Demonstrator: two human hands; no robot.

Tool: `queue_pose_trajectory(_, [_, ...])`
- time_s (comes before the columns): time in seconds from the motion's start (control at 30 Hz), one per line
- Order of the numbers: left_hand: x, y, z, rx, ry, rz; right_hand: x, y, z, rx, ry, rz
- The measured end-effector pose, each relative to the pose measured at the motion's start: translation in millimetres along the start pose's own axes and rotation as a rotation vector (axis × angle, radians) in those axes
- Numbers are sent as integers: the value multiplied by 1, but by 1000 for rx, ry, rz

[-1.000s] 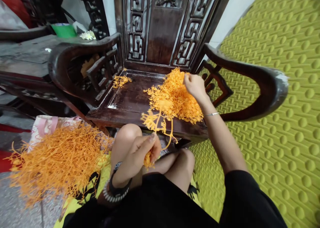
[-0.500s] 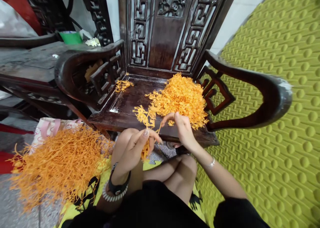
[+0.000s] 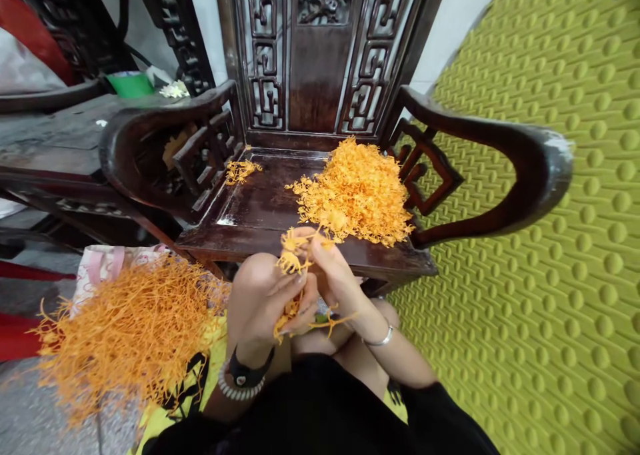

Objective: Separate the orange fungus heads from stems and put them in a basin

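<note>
My left hand (image 3: pixel 275 308) is closed around a small bunch of thin orange strands with branching tips (image 3: pixel 291 258), held just above my knees. Some strands show below its fingers. My right hand (image 3: pixel 337 275) meets it at the top of the bunch, its thumb and forefinger pinched on an orange strand. One loose strand (image 3: pixel 333 322) sticks out beneath the right hand. A mound of curly orange pieces (image 3: pixel 365 195) sits just beyond on the dark wooden chair seat (image 3: pixel 270 202). The exact kind of the orange material I cannot tell.
A large heap of long orange strands (image 3: pixel 130 328) lies at lower left, by a pink-handled bag (image 3: pixel 93 268). A small orange clump (image 3: pixel 243 171) rests on the seat's left. Curved armrests (image 3: pixel 540 175) flank the seat. Yellow-green bumpy matting (image 3: pixel 565 275) covers the right side.
My right hand has moved left and down to meet my left hand, where it pinches a strand. The orange tips are now gathered closer between both hands. The view has shifted slightly.
</note>
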State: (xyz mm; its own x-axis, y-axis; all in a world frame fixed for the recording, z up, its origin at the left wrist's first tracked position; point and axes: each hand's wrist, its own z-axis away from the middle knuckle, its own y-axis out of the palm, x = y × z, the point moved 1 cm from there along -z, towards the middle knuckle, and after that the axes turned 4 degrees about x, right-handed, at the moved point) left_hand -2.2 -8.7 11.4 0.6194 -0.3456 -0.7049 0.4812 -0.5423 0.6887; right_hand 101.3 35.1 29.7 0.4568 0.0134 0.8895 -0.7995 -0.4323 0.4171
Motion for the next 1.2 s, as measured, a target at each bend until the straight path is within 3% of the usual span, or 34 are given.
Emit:
queue_pose_trajectory(0.1, [15, 5, -5, -41, -10, 29, -4, 2, -12, -330, -195, 97])
queue_pose_trajectory(0.17, [21, 8, -6, -93, -10, 17, -3, -4, -17, -449, -299, 263])
queue_pose_trajectory(0.27, [24, 13, -8, -186, -33, 19, 1, -13, -21, -469, -291, 448])
queue_pose_trajectory(0.37, [22, 22, -3, -211, -84, 73, 20, -26, -28, -448, -259, 463])
queue_pose_trajectory(0.57, [15, 21, 26, -108, -38, 106, 104, -103, -62, -608, -426, 602])
queue_pose_trajectory(0.7, [3, 4, 26, -108, -1, 95, 120, -132, -91, -524, -247, 895])
queue_pose_trajectory(0.9, [-8, -3, 2, -33, 103, 266, 85, -153, -138, -576, -15, 1737])
queue_pose_trajectory(0.97, [-10, -3, -3, -11, 108, 322, 74, -162, -146, -516, 27, 1894])
queue_pose_trajectory(1.07, [-13, -7, -6, 19, 68, 400, 69, -160, -140, -420, -47, 1889])
queue_pose_trajectory(1.2, [-16, -17, -5, 40, -31, 477, 76, -118, -106, -291, -411, 1602])
